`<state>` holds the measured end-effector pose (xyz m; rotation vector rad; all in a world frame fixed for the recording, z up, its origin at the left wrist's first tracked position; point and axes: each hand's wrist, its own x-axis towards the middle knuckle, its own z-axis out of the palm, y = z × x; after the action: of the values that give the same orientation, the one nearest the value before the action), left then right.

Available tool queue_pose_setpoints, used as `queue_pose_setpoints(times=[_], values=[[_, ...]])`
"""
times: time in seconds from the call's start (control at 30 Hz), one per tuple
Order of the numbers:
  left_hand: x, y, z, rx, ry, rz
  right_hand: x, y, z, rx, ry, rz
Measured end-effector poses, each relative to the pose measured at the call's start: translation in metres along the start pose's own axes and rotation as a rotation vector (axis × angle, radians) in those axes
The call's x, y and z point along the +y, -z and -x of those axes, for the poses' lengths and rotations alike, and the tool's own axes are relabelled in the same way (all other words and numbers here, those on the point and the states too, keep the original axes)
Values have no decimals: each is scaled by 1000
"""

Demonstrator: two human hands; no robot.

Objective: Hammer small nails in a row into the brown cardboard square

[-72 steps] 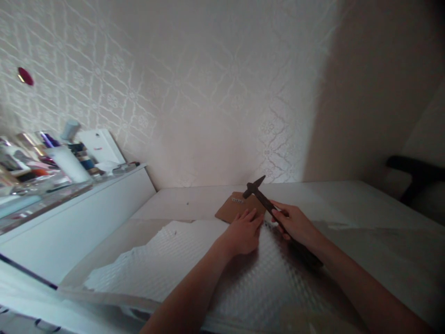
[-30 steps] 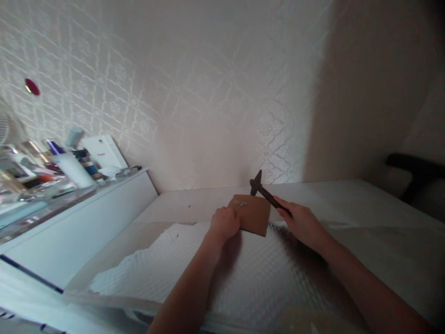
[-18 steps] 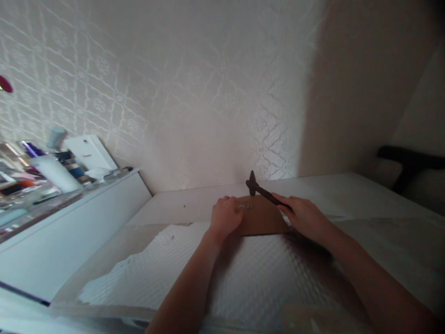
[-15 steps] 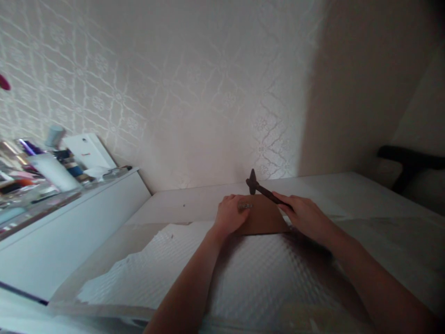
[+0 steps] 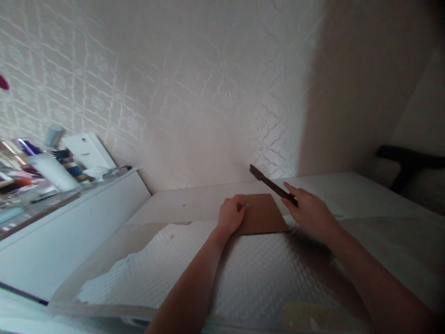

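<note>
A brown board (image 5: 263, 217) lies flat on the white bubble-wrap sheet (image 5: 194, 269) covering the table. My left hand (image 5: 232, 216) rests on the board's left edge, fingers pinched on a small metal piece, likely a nail (image 5: 248, 204), standing on the board. My right hand (image 5: 310, 214) grips the handle of a dark hammer (image 5: 269, 183), whose head is raised above the board's far edge, tilted back toward the wall.
A patterned wall rises just behind the table (image 5: 347, 190). A white shelf (image 5: 69, 204) on the left carries several bottles and a white box (image 5: 86, 150). A dark chair arm (image 5: 410, 160) shows at the right.
The board was lifted and set flat closer to me. My left hand moved onto its left edge and pinched the small piece. The hammer head has just lifted and tilted back.
</note>
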<state>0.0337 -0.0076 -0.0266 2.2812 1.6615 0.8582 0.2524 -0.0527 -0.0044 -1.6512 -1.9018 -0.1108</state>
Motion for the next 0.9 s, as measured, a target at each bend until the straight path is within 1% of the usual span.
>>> queue_pose_setpoints(times=[0.2, 0.37, 0.57, 0.63, 0.83, 0.9], values=[[0, -1, 0, 2, -16, 40, -4, 11, 1, 60, -146, 175], [2, 0, 0, -13, -4, 34, -2, 13, 2, 23, -156, 219], [1, -2, 0, -19, -15, -2, 3, 16, 1, 105, -228, 294], [0, -2, 0, -19, -24, -14, 4, 16, 1, 102, -212, 306], [2, -3, 0, -23, 8, -9, 11, 10, 0, 24, -25, 236], [1, -3, 0, -24, 31, 7, 13, 8, 1, 16, 1, 226]])
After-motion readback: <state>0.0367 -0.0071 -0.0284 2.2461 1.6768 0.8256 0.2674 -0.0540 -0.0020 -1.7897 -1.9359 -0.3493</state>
